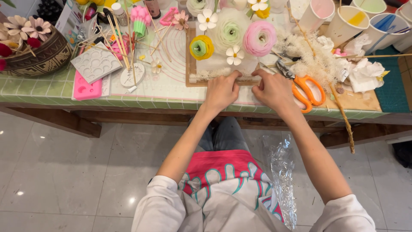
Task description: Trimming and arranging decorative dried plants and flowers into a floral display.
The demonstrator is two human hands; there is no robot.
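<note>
Pinching near edge of wooden board point(191, 64) w/ both hands: left hand point(222, 89) & right hand point(274, 88) fingertips closed on rim. Orange scissors point(305, 89) just right of board. Likely positioning step; next calling for even, level push.

Packages, labels etc:
1. White card box point(68, 18), printed sides w/ small colour patches, stands tilted at far left of table, btwn woven bowl & stick pile; text too small to tell
2. Small bottle point(121, 14), white cap, pale label round body, upright behind the sticks, near box
3. Dark pinkish bottle point(152, 7), light label on front, top edge of view, cut off by frame
4. Clear crinkled plastic wrapper point(284, 172), long & narrow, shiny, off the table, lying along person's right side below table edge
Signs, screens: none in view
</note>
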